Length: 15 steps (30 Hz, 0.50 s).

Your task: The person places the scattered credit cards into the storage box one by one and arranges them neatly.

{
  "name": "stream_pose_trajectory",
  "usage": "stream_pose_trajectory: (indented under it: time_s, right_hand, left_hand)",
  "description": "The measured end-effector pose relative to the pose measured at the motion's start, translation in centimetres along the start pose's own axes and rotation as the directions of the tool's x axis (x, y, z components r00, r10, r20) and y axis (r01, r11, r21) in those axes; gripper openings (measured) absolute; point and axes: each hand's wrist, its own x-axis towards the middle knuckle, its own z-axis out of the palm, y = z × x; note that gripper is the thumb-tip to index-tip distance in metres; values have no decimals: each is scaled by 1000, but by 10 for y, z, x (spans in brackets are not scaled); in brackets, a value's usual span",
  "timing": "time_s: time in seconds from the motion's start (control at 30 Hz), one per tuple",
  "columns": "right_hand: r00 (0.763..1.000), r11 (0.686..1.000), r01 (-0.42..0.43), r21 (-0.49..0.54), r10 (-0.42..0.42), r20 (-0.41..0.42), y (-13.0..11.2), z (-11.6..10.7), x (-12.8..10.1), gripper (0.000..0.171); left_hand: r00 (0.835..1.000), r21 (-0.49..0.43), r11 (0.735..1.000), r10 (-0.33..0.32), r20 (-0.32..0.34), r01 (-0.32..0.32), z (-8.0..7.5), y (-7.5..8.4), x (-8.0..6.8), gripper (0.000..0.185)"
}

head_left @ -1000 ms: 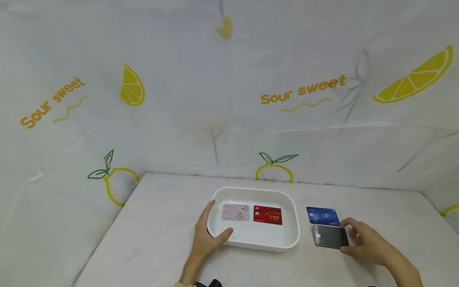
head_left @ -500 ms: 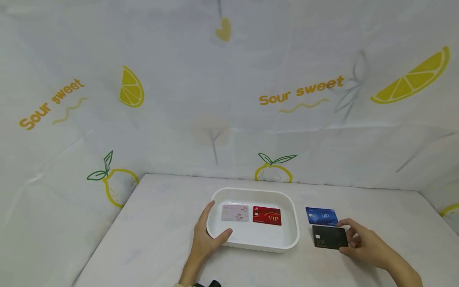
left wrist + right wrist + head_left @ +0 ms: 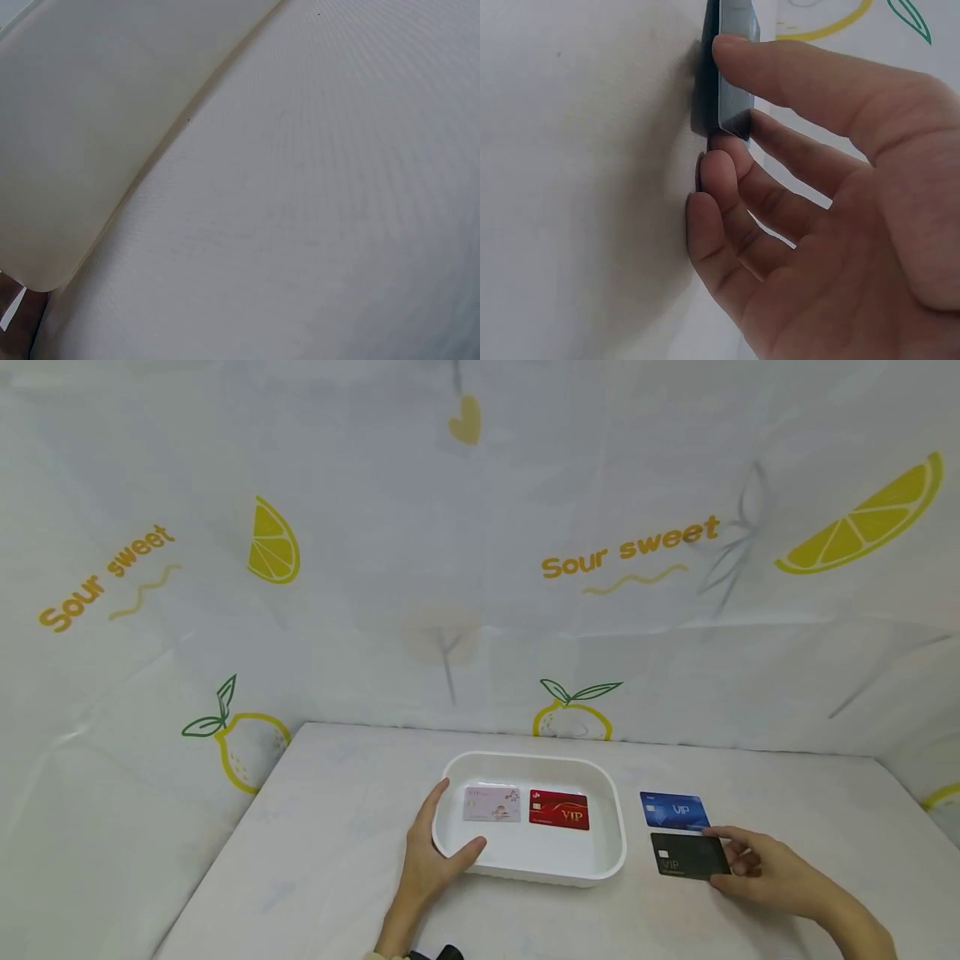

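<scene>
My left hand (image 3: 427, 860) holds the near left corner of a shallow white plastic tray (image 3: 525, 853), thumb over the rim and fingers along the outer side. The tray's wall (image 3: 97, 135) fills the upper left of the left wrist view. Inside it lie a pale pink VIP card (image 3: 492, 805) and a red VIP card (image 3: 558, 810), side by side. To the right, my right hand (image 3: 768, 870) pinches a black VIP card (image 3: 686, 857) by its right end, between thumb and index finger. The right wrist view shows that card (image 3: 736, 97) edge-on, close over the table.
A blue VIP card (image 3: 673, 811) lies on the white table (image 3: 337, 827) just behind the black one. A white backdrop (image 3: 360, 610) with lemon prints rises along the table's back edge. Something black (image 3: 450, 952) shows by my left wrist at the bottom.
The black card's glare has gone as its tilt shifted slightly, and my right hand has moved a little. My left hand, the tray and the other cards keep their places.
</scene>
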Motion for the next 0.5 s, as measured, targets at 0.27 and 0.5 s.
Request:
stream_pose_trajectory:
  time_s: [0.27,0.5]
  right_hand:
    - [998,998,-64,24,64,24,-3,0,2,75]
    - [998,998,-58,-8,58,-1,-4,0,1,71]
  left_hand:
    - [1000,-7,1000,0,2,0,0,-1,0,95]
    - [1000,-14,1000,-1,-1,1,0,2,0,95]
